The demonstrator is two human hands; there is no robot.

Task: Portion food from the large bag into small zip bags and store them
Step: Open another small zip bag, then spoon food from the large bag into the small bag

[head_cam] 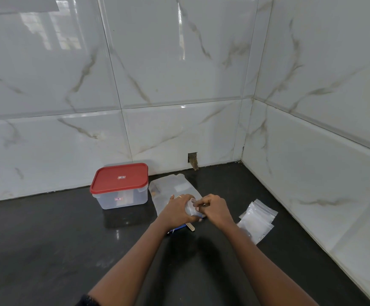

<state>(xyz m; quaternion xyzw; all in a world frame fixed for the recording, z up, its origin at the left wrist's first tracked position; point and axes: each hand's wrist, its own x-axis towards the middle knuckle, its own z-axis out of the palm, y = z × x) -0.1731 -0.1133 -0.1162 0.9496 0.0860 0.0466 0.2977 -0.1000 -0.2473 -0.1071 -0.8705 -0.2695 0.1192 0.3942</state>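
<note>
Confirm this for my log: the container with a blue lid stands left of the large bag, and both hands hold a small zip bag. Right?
No: in the head view the lid is red, not blue. The rest holds: container left of the large bag, left hand and right hand holding a small zip bag.

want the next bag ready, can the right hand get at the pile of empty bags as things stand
Probably yes: the pile lies just right of the right hand with nothing between them. That hand is pinching a small bag, though, and would need to let go first.
</note>
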